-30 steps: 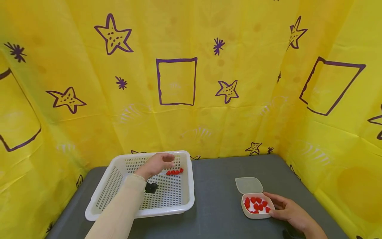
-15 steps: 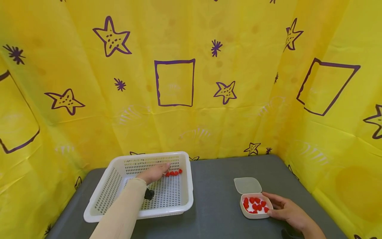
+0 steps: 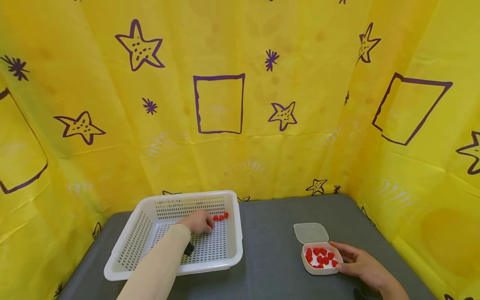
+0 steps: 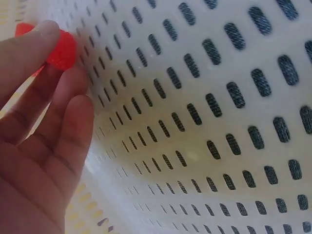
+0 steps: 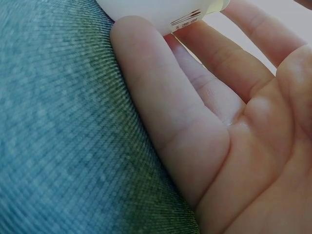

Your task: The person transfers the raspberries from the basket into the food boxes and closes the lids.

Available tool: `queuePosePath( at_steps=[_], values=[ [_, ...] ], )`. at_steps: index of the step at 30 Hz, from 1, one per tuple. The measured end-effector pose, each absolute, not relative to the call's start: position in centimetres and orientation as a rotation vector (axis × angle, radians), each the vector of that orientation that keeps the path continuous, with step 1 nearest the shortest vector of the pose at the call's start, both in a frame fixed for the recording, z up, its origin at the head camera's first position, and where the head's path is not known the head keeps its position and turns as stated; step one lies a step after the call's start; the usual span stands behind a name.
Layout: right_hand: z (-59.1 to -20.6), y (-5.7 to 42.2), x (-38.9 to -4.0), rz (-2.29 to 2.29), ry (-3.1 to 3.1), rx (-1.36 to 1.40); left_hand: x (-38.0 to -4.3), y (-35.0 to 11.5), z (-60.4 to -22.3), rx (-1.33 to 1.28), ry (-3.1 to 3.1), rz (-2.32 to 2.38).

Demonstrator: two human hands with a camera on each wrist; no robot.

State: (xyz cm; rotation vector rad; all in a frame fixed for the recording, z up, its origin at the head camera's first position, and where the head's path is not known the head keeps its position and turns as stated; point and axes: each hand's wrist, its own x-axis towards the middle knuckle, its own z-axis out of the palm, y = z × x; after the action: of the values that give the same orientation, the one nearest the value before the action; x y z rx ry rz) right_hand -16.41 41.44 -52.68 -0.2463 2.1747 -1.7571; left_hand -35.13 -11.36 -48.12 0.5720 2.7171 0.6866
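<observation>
My left hand (image 3: 199,221) is down inside the white perforated plastic basket (image 3: 144,229). Thumb and fingertips pinch a small red raspberry-like piece (image 4: 63,51), its surface bumpy in the left wrist view. Beside that hand, a short row of similar red pieces (image 3: 221,218) lies by the basket's far right corner. At the right, my right hand (image 3: 361,266) grips the side of a small pale box (image 3: 323,271), thumb at the front and fingers behind. Its translucent lid (image 3: 311,233) is flipped back, and several red pieces (image 3: 320,259) lie within.
A dark grey cloth (image 3: 270,237) covers the table under the basket and the box. Yellow curtains (image 3: 225,166) with purple star prints hang close behind and along both sides. The basket's raised rim (image 3: 240,233) surrounds the left hand.
My left hand has lowered into the basket and taken hold of one red piece at the left end of the row, drawing it slightly nearer. The right hand stays on the box.
</observation>
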Motion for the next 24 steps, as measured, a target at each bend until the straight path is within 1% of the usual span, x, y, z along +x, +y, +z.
queuePosePath(
  at_steps=[6, 9, 12, 18, 21, 24],
  values=[
    [-52.7, 41.5, -16.4, -1.774, 2.157, -0.261, -35.2, -11.1, -47.8, 0.558, 2.718, 0.729],
    [-52.7, 41.4, -16.4, -1.779, 2.152, -0.259, -35.1, -10.9, -47.0, 0.504, 2.696, 0.878],
    [-52.7, 41.4, -16.4, -1.768, 2.165, -0.237, -34.4, -10.0, -45.4, 0.47, 2.625, 1.137],
    [-52.7, 41.4, -16.4, -1.755, 2.19, -0.21, -30.6, -5.1, -41.1, 0.436, 2.196, 1.818],
    [-52.6, 41.3, -16.5, -1.768, 2.185, -0.234, -28.2, -2.1, -40.3, 0.495, 2.04, 1.966],
    [-52.5, 41.3, -16.4, -1.778, 2.182, -0.257, -26.0, 0.9, -40.7, 0.564, 1.99, 1.996]
  ],
)
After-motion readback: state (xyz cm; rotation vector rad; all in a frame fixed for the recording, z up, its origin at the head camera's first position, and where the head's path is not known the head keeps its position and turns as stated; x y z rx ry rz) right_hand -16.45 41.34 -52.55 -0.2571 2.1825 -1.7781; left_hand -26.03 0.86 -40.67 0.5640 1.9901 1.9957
